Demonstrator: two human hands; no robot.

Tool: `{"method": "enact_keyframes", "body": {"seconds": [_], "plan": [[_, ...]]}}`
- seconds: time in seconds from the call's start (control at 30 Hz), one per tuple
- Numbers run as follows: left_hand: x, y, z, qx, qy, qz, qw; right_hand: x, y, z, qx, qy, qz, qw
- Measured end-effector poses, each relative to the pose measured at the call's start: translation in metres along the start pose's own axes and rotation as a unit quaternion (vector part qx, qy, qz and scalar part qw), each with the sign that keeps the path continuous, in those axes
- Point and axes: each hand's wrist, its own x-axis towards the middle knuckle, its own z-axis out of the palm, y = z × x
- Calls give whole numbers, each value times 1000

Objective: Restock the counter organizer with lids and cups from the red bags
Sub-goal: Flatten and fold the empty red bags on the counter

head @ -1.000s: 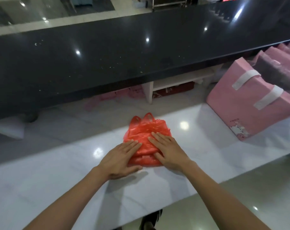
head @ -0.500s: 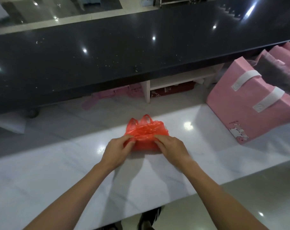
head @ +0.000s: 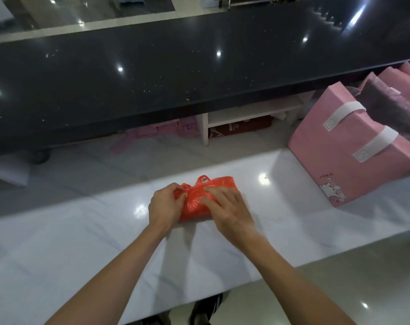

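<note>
A flattened red plastic bag [head: 200, 200] lies folded into a small bundle on the white marble counter [head: 82, 242]. My left hand [head: 165, 205] pinches the bag's left end, near a handle loop. On the bag's right half rests my right hand [head: 225, 207], fingers spread and pressing it down. The bag looks empty. No cups, lids or organizer are in view.
A pink paper bag [head: 344, 148] with white handles leans at the right of the counter, with more pink bags behind it. A raised black countertop [head: 175, 66] runs across the far side, with a white shelf [head: 251, 113] underneath.
The bag went from spread flat under both palms to a smaller folded bundle. My left hand now pinches its left end and my right hand has shifted over its right half.
</note>
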Motion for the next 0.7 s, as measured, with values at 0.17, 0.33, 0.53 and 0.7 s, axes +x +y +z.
{"method": "enact_keyframes", "body": {"seconds": [0.17,0.33,0.53,0.7], "plan": [[7,2,3,-7,-16,-27,999,-9,-6,12,-14,-159,75,984],[5,-6,5,48,15,104,993,0,-10,15,-10,-194,108,975],[-9,-10,-4,126,53,417,899,14,-10,13,6,-225,150,963],[-20,-39,-2,163,-32,334,928,18,-14,11,18,-237,182,954]]}}
